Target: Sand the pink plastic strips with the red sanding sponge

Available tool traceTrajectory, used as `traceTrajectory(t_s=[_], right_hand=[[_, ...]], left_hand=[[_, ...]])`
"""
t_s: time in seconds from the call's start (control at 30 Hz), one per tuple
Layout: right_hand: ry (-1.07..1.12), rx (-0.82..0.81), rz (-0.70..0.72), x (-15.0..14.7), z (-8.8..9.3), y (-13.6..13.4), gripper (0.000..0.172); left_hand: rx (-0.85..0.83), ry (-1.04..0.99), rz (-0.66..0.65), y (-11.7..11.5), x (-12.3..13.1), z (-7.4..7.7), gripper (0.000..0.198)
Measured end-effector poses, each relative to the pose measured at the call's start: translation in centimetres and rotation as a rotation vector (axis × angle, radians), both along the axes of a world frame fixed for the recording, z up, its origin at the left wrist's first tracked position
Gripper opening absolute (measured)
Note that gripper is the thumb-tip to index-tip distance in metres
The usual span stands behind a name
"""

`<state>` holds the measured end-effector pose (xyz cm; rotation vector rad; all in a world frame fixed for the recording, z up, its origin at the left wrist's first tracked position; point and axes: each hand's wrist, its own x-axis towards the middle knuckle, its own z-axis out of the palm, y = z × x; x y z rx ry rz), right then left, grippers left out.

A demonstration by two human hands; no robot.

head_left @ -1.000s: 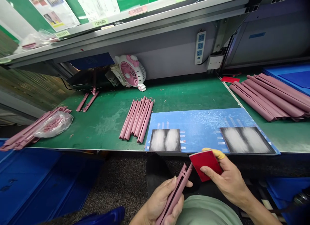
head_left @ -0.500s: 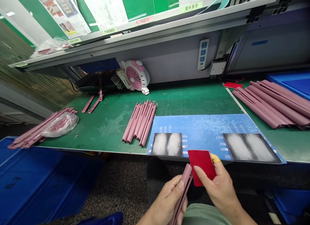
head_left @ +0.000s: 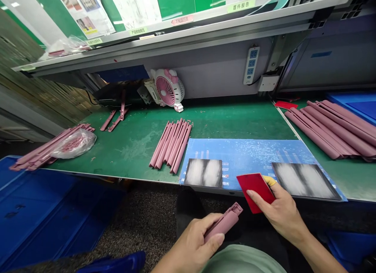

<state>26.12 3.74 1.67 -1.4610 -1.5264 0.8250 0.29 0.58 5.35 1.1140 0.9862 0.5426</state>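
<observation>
My left hand [head_left: 197, 241] is closed around a pink plastic part [head_left: 225, 224], whose open end with small moulded details points up and to the right. The rest of the part is hidden in the palm. To the right, my right hand [head_left: 280, 212] grips a flat red pad [head_left: 256, 192], thumb on its face, with a yellow cover [head_left: 269, 181] on one finger. A gap separates the pad from the part. Both hands are above my lap, in front of the bench edge.
On the green bench [head_left: 132, 147] lies a blue sheet [head_left: 235, 151] with two grey-black worn pads [head_left: 203, 173]. Pink parts lie in a middle row [head_left: 170, 145], a right pile [head_left: 335, 128] and a left pile [head_left: 44, 149] beside a plastic bag [head_left: 75, 143]. A fan [head_left: 167, 89] stands behind.
The pink part has turned, so its end now tips right and shows its inside. The red pad has moved up and right, away from the part, and is tilted.
</observation>
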Motion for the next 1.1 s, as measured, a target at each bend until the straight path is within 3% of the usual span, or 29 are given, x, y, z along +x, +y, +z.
traceTrajectory(t_s=[0.1, 0.23, 0.3, 0.47, 0.6, 0.7, 0.8, 0.87, 0.93, 1.1], right_hand=[[0.010, -0.095, 0.294, -0.4, 1.7, 0.4, 0.018], [-0.192, 0.062, 0.471, -1.3, 2.8, 0.7, 0.022], [-0.208, 0.127, 0.462, -1.0, 2.4, 0.7, 0.016], [-0.036, 0.165, 0.134, -0.6, 0.8, -0.2, 0.008], [-0.021, 0.214, 0.247, -1.1, 0.7, -0.7, 0.005], [0.045, 0.142, 0.061, 0.1, 0.2, -0.3, 0.009], [0.440, -0.196, -0.126, 0.7, -0.6, -0.3, 0.031], [0.732, -0.340, -0.138, -0.3, -0.7, -0.7, 0.043], [0.884, -0.351, -0.073, -2.2, -0.3, -1.2, 0.047], [0.864, -0.304, -0.057, -5.3, 0.6, -1.4, 0.038]], left_hand=[[0.301, 0.185, -0.139, 0.6, -0.3, 1.6, 0.038], [0.455, 0.391, -0.334, 0.8, -1.0, 2.3, 0.039], [0.482, 0.448, -0.359, 0.5, -1.4, 2.2, 0.040], [0.457, 0.421, -0.281, -0.1, -1.4, 1.8, 0.041], [0.473, 0.317, -0.282, -0.2, -0.8, 1.4, 0.039], [0.507, 0.301, -0.228, -0.6, -0.8, 0.0, 0.039], [0.532, 0.284, -0.101, -1.2, -0.6, -2.2, 0.041], [0.545, 0.285, 0.007, -1.4, -0.1, -3.7, 0.037], [0.575, 0.281, 0.104, -1.4, 0.8, -5.1, 0.034], [0.716, 0.237, 0.268, -1.9, 2.1, -8.6, 0.037]])
